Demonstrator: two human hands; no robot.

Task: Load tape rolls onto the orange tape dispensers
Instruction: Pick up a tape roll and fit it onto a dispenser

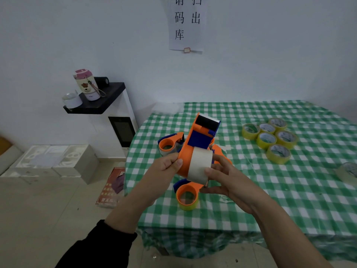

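Note:
I hold an orange and blue tape dispenser (199, 136) up above the table's left part, its cutter end pointing away from me. A whitish tape roll (200, 164) sits on its hub. My left hand (168, 163) grips the dispenser's orange side. My right hand (222, 175) touches the roll's right face and edge, fingertips on the tape. Below lies an orange dispenser with a yellow roll (187, 197). Another loaded dispenser (170, 145) lies behind on the left. Several yellow tape rolls (270, 138) lie grouped at the right.
The table (289, 190) has a green and white checked cloth. A clear tape roll (347, 173) lies at the right edge. Left of the table stand a white machine with a black shelf (108, 101), a bottle (87, 86) and white boxes (54, 161) on the floor.

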